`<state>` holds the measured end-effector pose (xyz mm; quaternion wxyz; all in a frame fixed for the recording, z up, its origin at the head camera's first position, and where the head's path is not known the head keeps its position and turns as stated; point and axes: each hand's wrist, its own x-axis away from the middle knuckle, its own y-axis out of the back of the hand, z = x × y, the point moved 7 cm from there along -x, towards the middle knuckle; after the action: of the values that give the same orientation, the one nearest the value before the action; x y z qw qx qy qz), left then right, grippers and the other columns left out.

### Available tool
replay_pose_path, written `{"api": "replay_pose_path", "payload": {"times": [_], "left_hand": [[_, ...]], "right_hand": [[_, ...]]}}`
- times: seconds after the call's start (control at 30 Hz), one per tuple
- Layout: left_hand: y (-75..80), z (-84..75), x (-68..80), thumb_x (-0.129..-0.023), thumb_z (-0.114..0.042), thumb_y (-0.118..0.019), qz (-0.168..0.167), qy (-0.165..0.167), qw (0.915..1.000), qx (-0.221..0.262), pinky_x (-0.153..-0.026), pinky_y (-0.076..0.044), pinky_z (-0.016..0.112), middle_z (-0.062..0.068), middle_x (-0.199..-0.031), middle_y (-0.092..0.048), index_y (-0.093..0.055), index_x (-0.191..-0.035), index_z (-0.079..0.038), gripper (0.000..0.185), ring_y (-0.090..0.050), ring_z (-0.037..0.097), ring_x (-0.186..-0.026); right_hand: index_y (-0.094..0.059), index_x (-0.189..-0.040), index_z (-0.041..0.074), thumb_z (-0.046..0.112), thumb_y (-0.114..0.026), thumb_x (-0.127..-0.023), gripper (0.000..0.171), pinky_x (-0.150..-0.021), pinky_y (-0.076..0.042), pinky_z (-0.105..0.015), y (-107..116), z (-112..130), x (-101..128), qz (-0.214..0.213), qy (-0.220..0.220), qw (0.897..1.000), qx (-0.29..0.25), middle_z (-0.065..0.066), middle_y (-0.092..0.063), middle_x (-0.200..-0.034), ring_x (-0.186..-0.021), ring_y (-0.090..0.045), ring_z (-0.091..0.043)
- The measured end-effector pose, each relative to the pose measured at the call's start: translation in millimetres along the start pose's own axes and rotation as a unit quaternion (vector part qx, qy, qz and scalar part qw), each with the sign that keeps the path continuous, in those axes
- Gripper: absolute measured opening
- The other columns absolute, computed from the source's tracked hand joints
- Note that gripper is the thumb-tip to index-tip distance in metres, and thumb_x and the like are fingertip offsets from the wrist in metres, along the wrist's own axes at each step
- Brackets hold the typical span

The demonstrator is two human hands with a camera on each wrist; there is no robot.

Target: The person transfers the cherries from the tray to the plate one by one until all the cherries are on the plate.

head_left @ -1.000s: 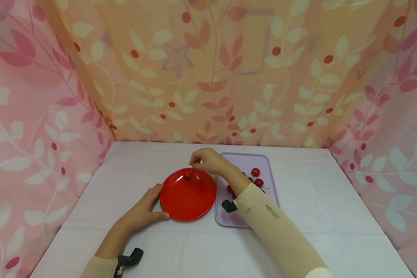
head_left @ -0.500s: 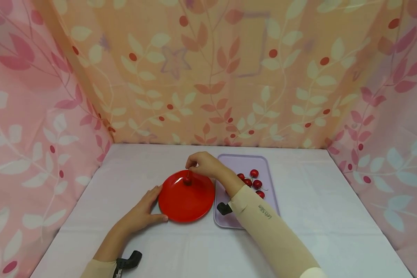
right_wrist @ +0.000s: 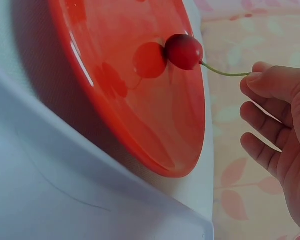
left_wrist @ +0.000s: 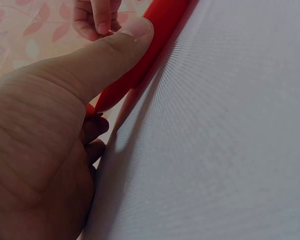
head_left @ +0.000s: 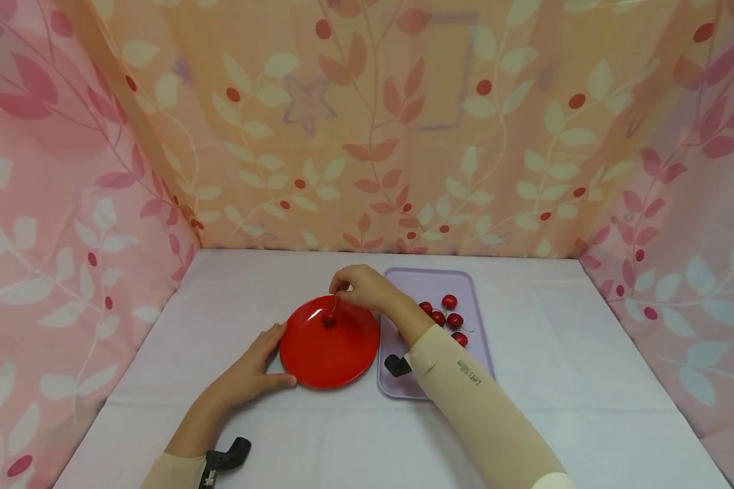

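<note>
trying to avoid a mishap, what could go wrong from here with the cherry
The right hand pinches the cherry only by its thin stem, which might slip or snap. The glossy red plate could let the cherry roll once released. The right sleeve crosses above the purple tray and might brush the cherries there.

Probably a makeshift booth: patterned curtains (head_left: 404, 163) border a white table (head_left: 544, 346).

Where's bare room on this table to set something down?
Widest: the white tablecloth between the purple tray and right curtain. More between left hand and left curtain. Crowded: among the tray's cherries, and the narrow gap beside the red plate, under the right arm.
</note>
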<state>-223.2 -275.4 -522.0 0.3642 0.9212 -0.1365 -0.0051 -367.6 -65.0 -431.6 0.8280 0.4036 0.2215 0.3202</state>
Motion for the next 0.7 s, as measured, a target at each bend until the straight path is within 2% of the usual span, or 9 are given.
{"api": "replay_pose_path", "payload": {"times": [0.17, 0.37, 0.53, 0.7], "left_hand": [[-0.5, -0.8, -1.4, -0.075, -0.055, -0.086, 0.001, -0.001, 1.0, -0.002, -0.115, -0.033, 0.067, 0.006, -0.171, -0.019, -0.019, -0.165, -0.028, 0.116, -0.013, 0.038, -0.157], [-1.7, -0.5, -1.9, -0.075, -0.055, -0.086, -0.002, -0.005, 0.9999, -0.011, -0.115, -0.034, 0.066, 0.006, -0.171, -0.019, -0.019, -0.166, -0.027, 0.116, -0.014, 0.038, -0.157], [-2.4, 0.4, -2.1, -0.076, -0.056, -0.085, -0.005, -0.016, 0.9997, -0.018, -0.115, -0.033, 0.067, 0.007, -0.171, -0.019, -0.019, -0.166, -0.024, 0.116, -0.014, 0.039, -0.157], [-2.8, 1.8, -2.5, -0.076, -0.056, -0.085, -0.007, -0.021, 0.9996, -0.017, -0.117, -0.027, 0.069, 0.008, -0.171, -0.02, -0.02, -0.165, -0.024, 0.115, -0.013, 0.04, -0.157]], "right_hand": [[-0.076, -0.11, 0.014, 0.013, -0.068, -0.097, 0.016, -0.094, -0.056, -0.029, 5.9, -1.9, 4.8, -0.006, -0.008, 1.0, 0.005, 0.006, -0.072, -0.102, -0.1, -0.064, -0.013], [-0.076, -0.108, 0.016, 0.012, -0.069, -0.096, 0.015, -0.093, -0.056, -0.03, 25.1, 8.0, 19.0, -0.032, 0.021, 0.999, 0.018, 0.005, -0.073, -0.102, -0.1, -0.065, -0.015], [-0.076, -0.108, 0.016, 0.013, -0.071, -0.095, 0.014, -0.097, -0.054, -0.031, 41.7, 17.6, 38.0, -0.056, 0.035, 0.997, 0.035, 0.004, -0.073, -0.103, -0.101, -0.065, -0.013], [-0.075, -0.108, 0.018, 0.016, -0.073, -0.095, 0.014, -0.097, -0.054, -0.032, 54.2, 21.7, 63.2, -0.087, 0.02, 0.996, 0.012, 0.006, -0.072, -0.106, -0.104, -0.064, -0.013]]}}
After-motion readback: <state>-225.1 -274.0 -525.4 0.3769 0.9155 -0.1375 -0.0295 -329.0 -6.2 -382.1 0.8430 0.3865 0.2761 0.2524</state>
